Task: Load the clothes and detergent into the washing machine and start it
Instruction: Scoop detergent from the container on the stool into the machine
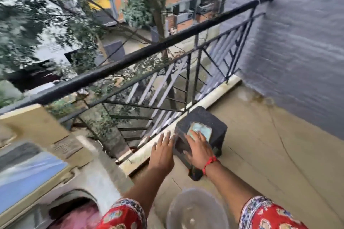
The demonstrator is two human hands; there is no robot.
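A pale blue-green detergent packet lies on top of a dark plastic stool by the balcony railing. My right hand, with a red thread on the wrist, reaches over the stool with its spread fingertips at the packet's near edge. My left hand hovers open just left of the stool, holding nothing. The washing machine stands at the lower left, its lid raised and pink clothes visible in the drum. The picture is blurred by motion.
A black metal railing runs across the balcony edge, with a low pale curb beneath it. A grey wall closes the right side. A clear round bucket stands on the tan floor near my feet.
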